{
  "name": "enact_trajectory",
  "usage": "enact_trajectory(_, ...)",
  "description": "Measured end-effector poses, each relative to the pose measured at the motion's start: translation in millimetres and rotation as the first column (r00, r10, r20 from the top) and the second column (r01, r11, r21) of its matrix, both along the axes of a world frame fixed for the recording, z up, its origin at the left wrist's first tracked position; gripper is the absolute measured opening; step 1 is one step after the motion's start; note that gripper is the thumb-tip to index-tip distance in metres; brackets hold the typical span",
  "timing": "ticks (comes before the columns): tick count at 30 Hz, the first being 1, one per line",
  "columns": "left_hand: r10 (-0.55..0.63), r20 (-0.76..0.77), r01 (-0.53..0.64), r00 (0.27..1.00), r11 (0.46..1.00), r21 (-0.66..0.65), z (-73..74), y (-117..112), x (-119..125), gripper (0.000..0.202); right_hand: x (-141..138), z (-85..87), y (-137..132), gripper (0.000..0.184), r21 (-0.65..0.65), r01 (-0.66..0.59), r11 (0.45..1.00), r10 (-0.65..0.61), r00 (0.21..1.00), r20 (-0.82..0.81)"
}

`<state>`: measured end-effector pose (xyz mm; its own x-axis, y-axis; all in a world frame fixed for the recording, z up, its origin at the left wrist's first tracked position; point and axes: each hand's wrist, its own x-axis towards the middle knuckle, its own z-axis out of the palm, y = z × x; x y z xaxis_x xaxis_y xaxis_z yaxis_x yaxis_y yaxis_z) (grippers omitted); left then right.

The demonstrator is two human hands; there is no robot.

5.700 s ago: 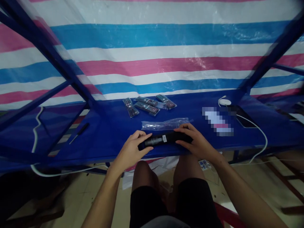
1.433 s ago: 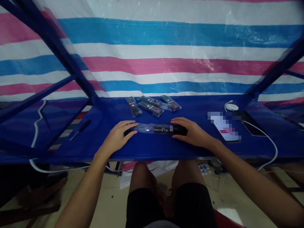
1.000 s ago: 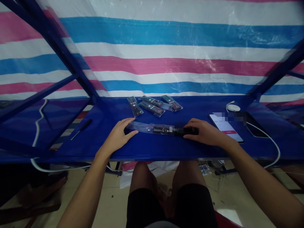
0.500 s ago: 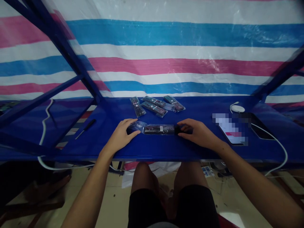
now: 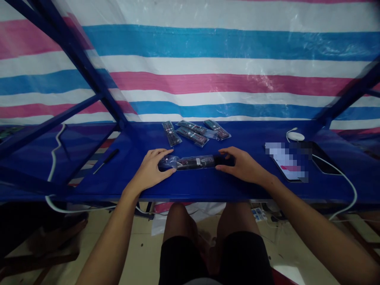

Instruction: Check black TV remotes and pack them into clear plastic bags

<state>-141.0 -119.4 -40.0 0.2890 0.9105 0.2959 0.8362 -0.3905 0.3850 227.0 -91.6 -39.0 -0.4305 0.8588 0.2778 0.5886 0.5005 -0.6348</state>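
A dark remote control (image 5: 192,163) lies on the blue tabletop (image 5: 190,186), mostly inside a clear plastic bag (image 5: 169,160). A small white label shows on its upper side. Its right end sticks out of the bag as a plain black part. My left hand (image 5: 151,168) curls around the bag's loose left end, thumb in front and fingers behind. On the other side, my right hand (image 5: 242,164) has thumb and fingers around the black right end, partly hiding it. Behind them lie several bagged remote controls (image 5: 192,136), buttons facing up.
A black screwdriver (image 5: 107,160) lies at the left. To the right are a lit phone (image 5: 285,164), a dark device (image 5: 326,158) with a white cable, and a white rounded object (image 5: 296,136). Blue frame bars (image 5: 86,67) slant at both sides before a striped sheet (image 5: 222,83).
My right hand has shifted slightly left, and the bagged remote control has moved a little left with it. My left hand has barely moved.
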Motion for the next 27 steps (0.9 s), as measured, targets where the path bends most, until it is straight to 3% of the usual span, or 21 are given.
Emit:
enact_trajectory(3, -0.01, -0.003, 0.01, 1.0, 1.0, -0.022, -0.1, -0.1, 0.0, 0.068, -11.3, -3.1, 0.2, 0.077, 0.051, -0.011, 0.999, 0.005, 0.993, 0.117)
enact_trajectory(5, -0.016, 0.008, 0.016, 1.0, 0.999, -0.036, 0.7, -0.1, 0.3, 0.067, -18.5, -3.3, 3.0, 0.081, 0.074, -0.036, 0.997, 0.022, 0.983, 0.184)
enact_trajectory(12, -0.033, 0.075, 0.038, 0.997, 0.997, -0.064, 6.4, -3.5, 3.2, 0.062, -6.0, 4.2, 22.9, 0.041, -0.039, -0.225, 0.974, 0.228, 0.956, 0.184)
enact_trajectory(23, -0.032, 0.109, 0.04, 0.993, 0.997, -0.073, 6.0, -3.7, 3.6, 0.056, 45.2, 13.2, 28.9, 0.036, -0.215, -0.131, 0.968, 0.166, 0.974, 0.153)
enact_trajectory(27, -0.057, 0.135, 0.068, 0.989, 0.994, -0.082, 7.3, -5.1, 3.5, 0.063, 54.6, 12.0, 32.7, 0.05, -0.261, -0.097, 0.96, 0.137, 0.98, 0.142)
